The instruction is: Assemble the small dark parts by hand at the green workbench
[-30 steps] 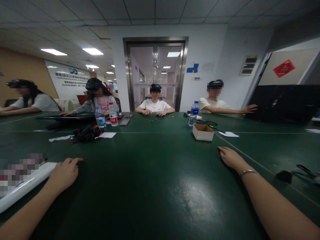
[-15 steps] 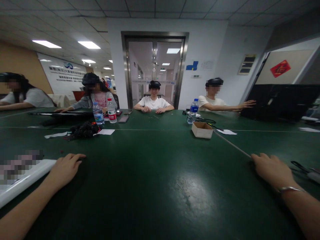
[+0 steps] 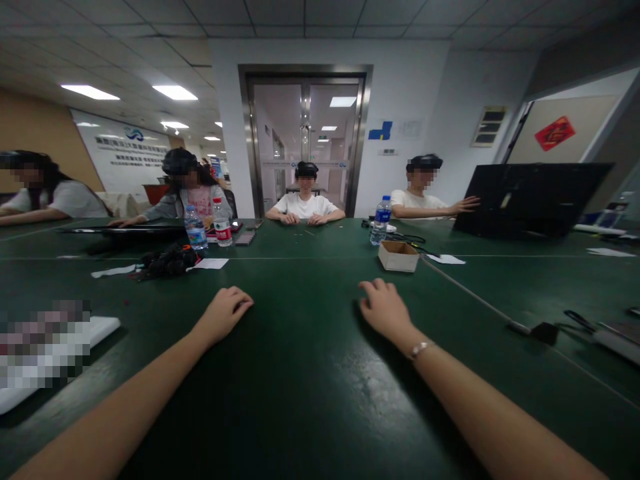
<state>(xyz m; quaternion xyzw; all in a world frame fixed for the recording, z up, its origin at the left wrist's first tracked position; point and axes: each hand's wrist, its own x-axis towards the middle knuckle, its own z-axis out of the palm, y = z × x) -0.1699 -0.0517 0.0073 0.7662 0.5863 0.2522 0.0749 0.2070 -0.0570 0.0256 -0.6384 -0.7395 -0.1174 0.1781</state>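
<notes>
My left hand [image 3: 226,315] is over the green table [image 3: 305,373], left of the middle, with its fingers loosely bent and a small gap by the thumb. Nothing shows in it. Across from it, my right hand [image 3: 386,312] hovers or rests low over the tabletop, fingers slightly curled and apart, holding nothing. A metal bracelet [image 3: 419,349] circles the right wrist. Nearest to that hand is a small open cardboard box [image 3: 399,261], just beyond the fingertips and not touched. Whether either palm touches the table I cannot tell.
Two water bottles [image 3: 196,230] and a dark bundle [image 3: 167,261] stand far left; another bottle [image 3: 381,223] is behind the box. A white device [image 3: 103,327] lies left. A cable [image 3: 465,288] crosses at right. A co-worker [image 3: 417,200] touches a black monitor [image 3: 530,200]; other people sit opposite.
Both my hands have moved inward, the left away from the white device and the right away from the cable. At right, the co-worker's monitor has shifted left and stands more upright.
</notes>
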